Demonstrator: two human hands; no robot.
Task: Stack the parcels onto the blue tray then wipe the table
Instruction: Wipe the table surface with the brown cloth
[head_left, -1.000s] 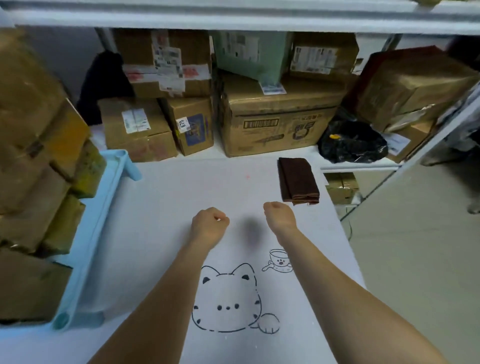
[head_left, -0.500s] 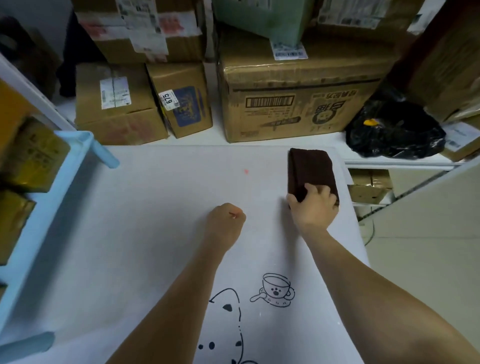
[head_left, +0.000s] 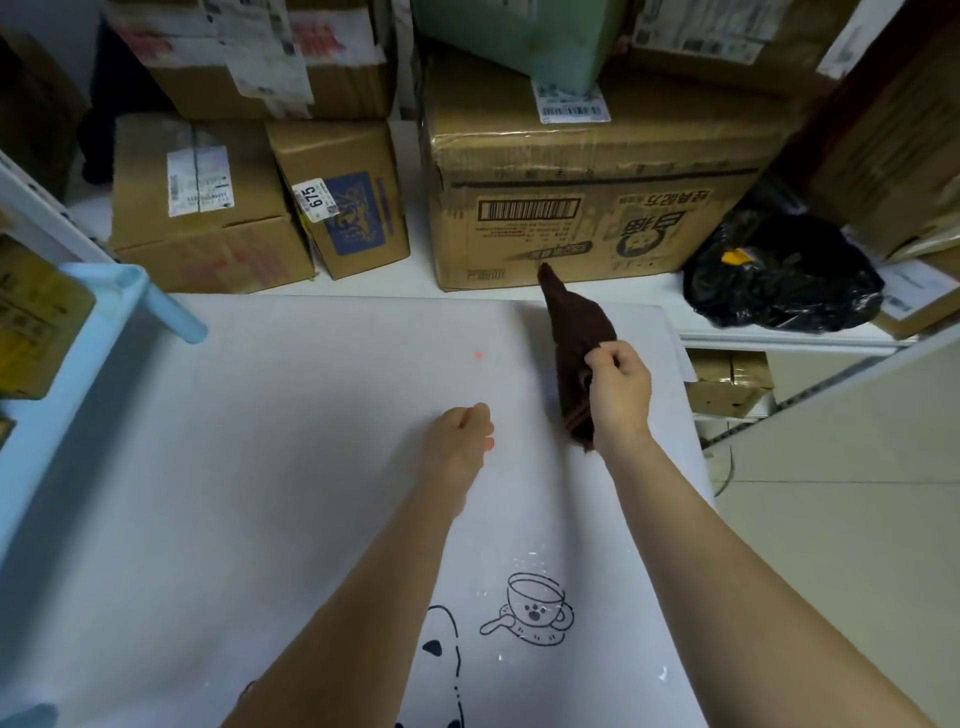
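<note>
1. Right hand (head_left: 619, 397): I read the fingers as curled round the brown cloth (head_left: 575, 332), with the thumb and forefinger pinching its upper edge. The cloth is lifted. Its far corner points up towards the large barcode box (head_left: 571, 208), and its lower end hangs beside the wrist, just over the table (head_left: 260, 467).

2. Left hand (head_left: 460, 434): the fingers are tucked in against the palm and hold nothing. The hand sits over the middle of the table, near the right hand but apart from it and from the cloth. I cannot tell whether it touches the surface.

3. Cloth position: towards the far right part of the table, in front of the large barcode box.

4. Blue tray (head_left: 62, 405): it runs along the left edge of the view, beside the table. One parcel (head_left: 36, 322), yellow-brown, stands on it at the frame's edge and is only partly in view.

5. Table surface: white, with a small red dot (head_left: 478, 356) ahead of the left hand. A line drawing of a teacup (head_left: 535, 612) sits between my forearms, with part of a second drawing below it.

6. Background, on the white ledge behind the table:
- a box labelled 675 (head_left: 348, 208), just right of a taped carton (head_left: 197, 213);
- a green box (head_left: 519, 36) on top of the large barcode box;
- a black plastic bag (head_left: 784, 280) to the right of that box.
</note>
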